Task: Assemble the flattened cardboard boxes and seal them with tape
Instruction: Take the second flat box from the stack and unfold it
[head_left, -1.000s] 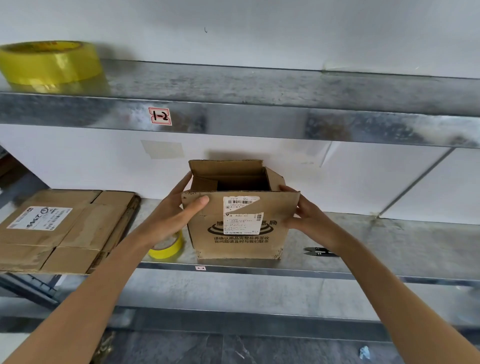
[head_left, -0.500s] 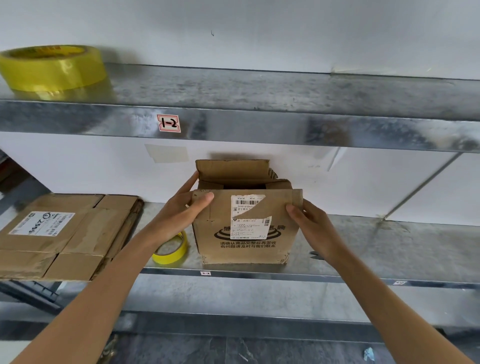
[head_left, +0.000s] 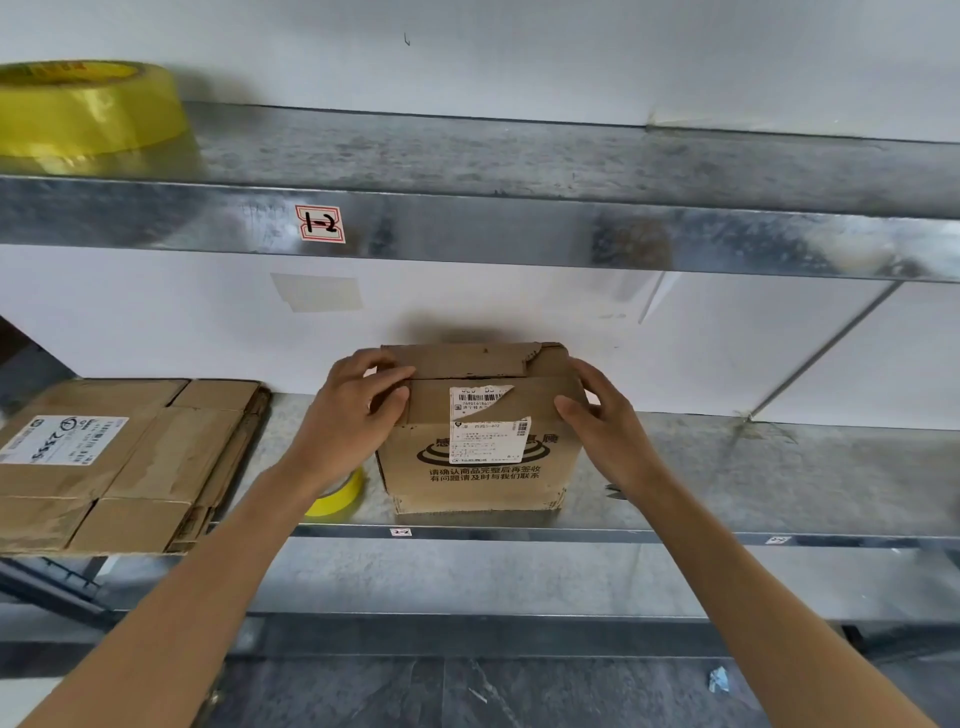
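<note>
A small brown cardboard box (head_left: 478, 467) with a torn white label stands upright on the lower metal shelf (head_left: 727, 478). Its top flaps are folded down and meet along a seam. My left hand (head_left: 358, 410) lies over the box's top left corner, fingers curled on the flaps. My right hand (head_left: 597, 415) presses the near flap at the top right corner, thumb on the front face. A small yellow tape roll (head_left: 337, 496) lies on the shelf beside the box, partly hidden by my left wrist.
A stack of flattened cardboard boxes (head_left: 124, 462) lies at the shelf's left end. A large yellow tape roll (head_left: 88, 114) sits on the upper shelf (head_left: 519, 228), far left. Small black scissors (head_left: 615, 491) peek out behind my right wrist.
The box's near flap, upright before, has been folded down over the top and the far flap lowered too. Both hands moved up from the box's sides onto its top corners.
</note>
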